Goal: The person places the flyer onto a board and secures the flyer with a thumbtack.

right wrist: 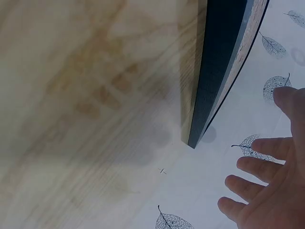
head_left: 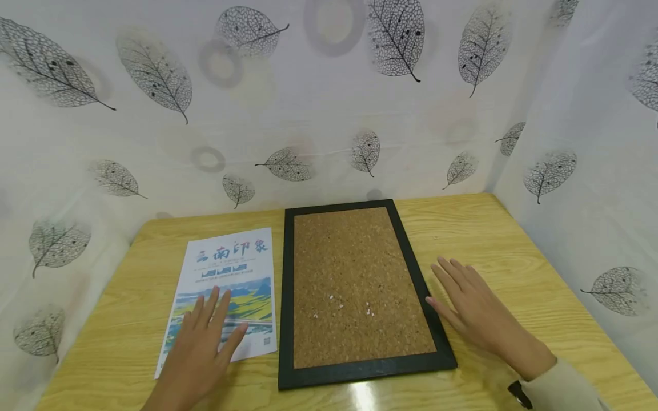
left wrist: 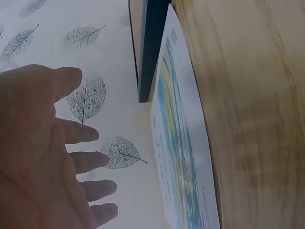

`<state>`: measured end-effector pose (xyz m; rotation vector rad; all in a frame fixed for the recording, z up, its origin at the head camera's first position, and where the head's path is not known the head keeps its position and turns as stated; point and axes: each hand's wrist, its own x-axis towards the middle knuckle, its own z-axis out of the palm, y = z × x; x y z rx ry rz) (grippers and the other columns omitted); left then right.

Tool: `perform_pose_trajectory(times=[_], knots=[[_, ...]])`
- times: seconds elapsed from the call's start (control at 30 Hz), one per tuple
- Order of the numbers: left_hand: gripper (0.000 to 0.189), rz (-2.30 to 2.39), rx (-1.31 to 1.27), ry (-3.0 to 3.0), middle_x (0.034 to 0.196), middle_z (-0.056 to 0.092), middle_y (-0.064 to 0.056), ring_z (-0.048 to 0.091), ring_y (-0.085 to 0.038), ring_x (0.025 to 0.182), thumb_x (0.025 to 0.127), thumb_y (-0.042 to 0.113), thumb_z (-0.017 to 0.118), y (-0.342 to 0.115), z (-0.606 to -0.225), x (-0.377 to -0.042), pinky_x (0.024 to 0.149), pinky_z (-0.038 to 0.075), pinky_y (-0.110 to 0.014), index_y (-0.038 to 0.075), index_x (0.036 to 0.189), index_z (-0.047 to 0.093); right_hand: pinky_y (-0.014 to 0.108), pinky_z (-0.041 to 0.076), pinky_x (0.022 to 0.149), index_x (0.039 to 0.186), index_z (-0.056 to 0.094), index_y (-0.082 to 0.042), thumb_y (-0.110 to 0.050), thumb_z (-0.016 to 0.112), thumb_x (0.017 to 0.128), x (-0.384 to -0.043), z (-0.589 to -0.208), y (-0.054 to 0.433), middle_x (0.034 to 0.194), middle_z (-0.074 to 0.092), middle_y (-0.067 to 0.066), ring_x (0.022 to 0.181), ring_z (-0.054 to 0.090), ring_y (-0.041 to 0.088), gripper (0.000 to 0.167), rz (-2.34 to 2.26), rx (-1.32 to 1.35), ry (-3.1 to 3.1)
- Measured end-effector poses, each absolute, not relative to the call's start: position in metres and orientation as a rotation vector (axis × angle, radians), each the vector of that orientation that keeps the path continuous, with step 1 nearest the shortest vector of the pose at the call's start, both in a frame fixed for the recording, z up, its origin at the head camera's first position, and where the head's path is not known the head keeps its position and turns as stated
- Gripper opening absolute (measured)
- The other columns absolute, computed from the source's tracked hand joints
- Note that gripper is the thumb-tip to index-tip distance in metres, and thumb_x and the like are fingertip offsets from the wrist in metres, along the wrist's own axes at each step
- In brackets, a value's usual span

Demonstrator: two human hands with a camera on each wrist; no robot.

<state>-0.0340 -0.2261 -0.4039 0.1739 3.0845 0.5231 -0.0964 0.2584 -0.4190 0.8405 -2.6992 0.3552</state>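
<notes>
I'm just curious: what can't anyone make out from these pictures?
Head view: fine print on the printed sheet, too small to read.
Head view: the sheet's lower left part, hidden behind the left hand.
Head view: what the white bits are, too small.
Left wrist view: part of the corkboard, cut off by the top edge.

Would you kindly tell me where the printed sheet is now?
In the head view, the printed sheet lies left of the cork board on the table, partly hidden by the left hand.
</notes>
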Motion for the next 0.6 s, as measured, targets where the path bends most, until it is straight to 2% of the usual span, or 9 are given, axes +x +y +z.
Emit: perform_pose_trajectory(times=[0.17,0.33,0.6], knots=[[0.075,0.556,0.158,3.070,0.163,0.017,-0.029,0.013,-0.056,0.147,0.107,0.052,0.041,-0.229,-0.401,-0.037,0.113,0.013,-0.069,0.000,0.159,0.025,0.064,0.033,0.106,0.149,0.043,0.006,-0.030,0.063,0.102,-0.109,-0.418,0.257,0.151,0.042,0.029,0.136,0.040,0.051,0.063,0.363,0.867,-2.692],[0.076,0.561,0.108,3.052,0.162,0.017,-0.030,0.013,-0.056,0.146,0.107,0.053,0.040,-0.233,-0.399,-0.042,0.114,0.015,-0.068,-0.001,0.158,0.026,0.064,0.036,0.104,0.145,0.046,0.009,-0.028,0.065,0.100,-0.121,-0.417,0.256,0.148,0.044,0.030,0.134,0.043,0.048,0.061,0.374,0.870,-2.704],[0.072,0.566,0.108,3.073,0.158,0.023,-0.036,0.021,-0.061,0.141,0.108,0.050,0.038,-0.242,-0.401,-0.047,0.108,0.021,-0.073,-0.005,0.155,0.032,0.065,0.036,0.104,0.146,0.046,0.008,-0.029,0.061,0.103,-0.137,-0.418,0.254,0.147,0.045,0.030,0.132,0.045,0.048,0.059,0.429,0.792,-2.803]])
